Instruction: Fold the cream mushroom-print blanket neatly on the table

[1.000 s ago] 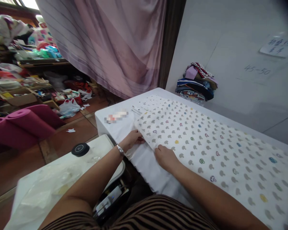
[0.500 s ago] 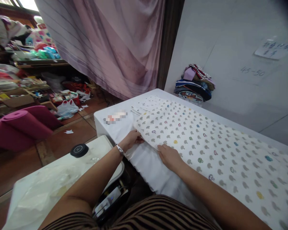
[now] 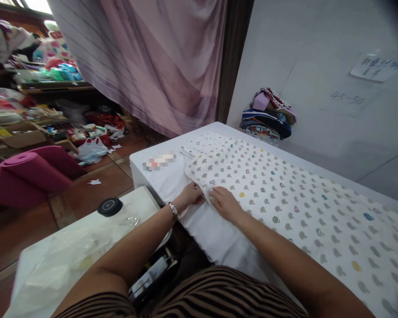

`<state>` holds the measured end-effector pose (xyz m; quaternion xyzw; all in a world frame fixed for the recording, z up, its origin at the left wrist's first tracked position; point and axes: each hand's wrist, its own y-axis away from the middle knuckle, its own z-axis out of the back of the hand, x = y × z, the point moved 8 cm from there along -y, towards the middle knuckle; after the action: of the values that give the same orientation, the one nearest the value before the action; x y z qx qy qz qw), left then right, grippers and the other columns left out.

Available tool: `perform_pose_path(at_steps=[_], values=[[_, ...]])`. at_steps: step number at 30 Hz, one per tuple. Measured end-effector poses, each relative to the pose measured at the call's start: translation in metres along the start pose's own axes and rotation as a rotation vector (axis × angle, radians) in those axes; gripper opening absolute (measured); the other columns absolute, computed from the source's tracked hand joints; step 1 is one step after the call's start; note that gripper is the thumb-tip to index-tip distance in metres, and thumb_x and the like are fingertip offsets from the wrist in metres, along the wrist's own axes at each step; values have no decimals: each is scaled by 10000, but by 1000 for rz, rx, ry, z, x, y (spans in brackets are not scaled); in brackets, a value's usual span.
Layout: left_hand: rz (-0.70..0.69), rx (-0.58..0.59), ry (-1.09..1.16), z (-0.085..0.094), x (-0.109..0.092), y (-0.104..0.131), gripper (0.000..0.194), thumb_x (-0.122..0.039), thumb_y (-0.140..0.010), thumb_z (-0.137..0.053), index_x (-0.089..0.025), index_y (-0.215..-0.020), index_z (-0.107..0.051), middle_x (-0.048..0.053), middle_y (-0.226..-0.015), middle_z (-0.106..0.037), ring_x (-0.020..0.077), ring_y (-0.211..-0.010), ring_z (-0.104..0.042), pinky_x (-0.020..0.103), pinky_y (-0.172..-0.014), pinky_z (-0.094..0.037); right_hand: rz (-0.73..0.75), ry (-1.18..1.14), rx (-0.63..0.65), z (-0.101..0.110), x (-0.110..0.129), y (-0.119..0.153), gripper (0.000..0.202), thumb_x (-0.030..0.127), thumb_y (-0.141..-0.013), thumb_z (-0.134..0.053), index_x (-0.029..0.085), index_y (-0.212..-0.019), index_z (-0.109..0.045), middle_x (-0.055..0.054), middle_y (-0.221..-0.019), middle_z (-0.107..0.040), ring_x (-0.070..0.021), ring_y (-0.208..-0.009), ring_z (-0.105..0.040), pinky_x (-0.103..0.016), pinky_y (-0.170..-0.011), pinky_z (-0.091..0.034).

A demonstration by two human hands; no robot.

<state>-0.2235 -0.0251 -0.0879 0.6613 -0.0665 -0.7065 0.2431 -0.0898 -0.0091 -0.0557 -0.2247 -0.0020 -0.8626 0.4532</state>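
Note:
A long piece of white fabric (image 3: pixel 305 221) with grey and coloured mushroom prints lies on a white-covered table. My left hand (image 3: pixel 193 194), with a silver bracelet on the wrist, is closed on the near edge of this fabric at its left end. Its fingertips are partly hidden by the edge. My right hand (image 3: pixel 226 204) rests on the fabric just to the right, palm down, fingers extended over the cloth beside the edge. The two hands are close together but apart. At the table's left end lies a small blurred-out item (image 3: pixel 159 161).
A stack of folded cloths (image 3: pixel 267 115) stands at the wall side. To my left is a white side table (image 3: pixel 146 198) with a black round lid (image 3: pixel 109 206) and clear plastic bags (image 3: pixel 69 251). Pink rolled mats (image 3: pixel 36 174) and clutter fill the floor beyond. A pink curtain (image 3: pixel 159 57) hangs behind.
My left hand has moved slightly right and down along the fabric edge. My right hand has shifted left and up, closer to it, and its fingers have moved onto the cloth.

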Motion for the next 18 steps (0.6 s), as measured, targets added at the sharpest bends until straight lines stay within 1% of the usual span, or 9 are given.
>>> perform_pose_path(at_steps=[2, 4, 6, 9, 15, 18], values=[[-27, -17, -53, 2, -1, -1, 408, -286, -646, -727, -154, -966, -510, -22, -575, -585, 104, -459, -548, 202, -445, -457, -18, 50, 73, -9, -8, -2, 382, 299, -938, -398, 222, -1293, -516, -86, -1379, -464, -239, -1306, -335, -434, -1058, -275], [-43, -19, -87, 4, -1, -2, 390, -298, -647, -727, -156, -940, -513, -34, -550, -564, 91, -437, -519, 185, -418, -425, -73, 97, 152, -16, -18, 0, 424, 344, -952, -362, 236, -1351, -457, -65, -1462, -370, -252, -1370, -235, -497, -1089, -198], [-45, -11, -98, 4, 0, -3, 375, -304, -645, -726, -155, -916, -513, -40, -524, -544, 86, -420, -496, 174, -395, -395, -87, 126, 197, -19, -23, 2, 458, 378, -962, -323, 237, -1390, -407, -58, -1500, -304, -242, -1395, -181, -512, -1102, -151], [-29, 5, -54, 4, 0, -1, 361, -300, -643, -724, -157, -901, -515, -35, -525, -545, 85, -415, -484, 176, -389, -386, -69, 149, 210, -19, -21, 4, 476, 398, -972, -282, 234, -1408, -378, -56, -1511, -280, -225, -1403, -166, -500, -1107, -147], [38, 58, 124, 3, 1, 3, 346, -246, -627, -726, -168, -904, -533, -8, -627, -602, 93, -482, -538, 197, -464, -456, -59, 164, 225, -18, -18, 2, 461, 388, -973, -300, 237, -1401, -382, -60, -1506, -290, -238, -1399, -171, -508, -1100, -152], [66, 70, 167, 4, 3, 1, 287, -222, -667, -677, -163, -909, -534, -5, -640, -602, 99, -480, -549, 211, -472, -468, -33, 147, 152, -8, -10, 3, 407, 337, -969, -329, 225, -1341, -450, -62, -1476, -344, -245, -1380, -203, -486, -1085, -188]])
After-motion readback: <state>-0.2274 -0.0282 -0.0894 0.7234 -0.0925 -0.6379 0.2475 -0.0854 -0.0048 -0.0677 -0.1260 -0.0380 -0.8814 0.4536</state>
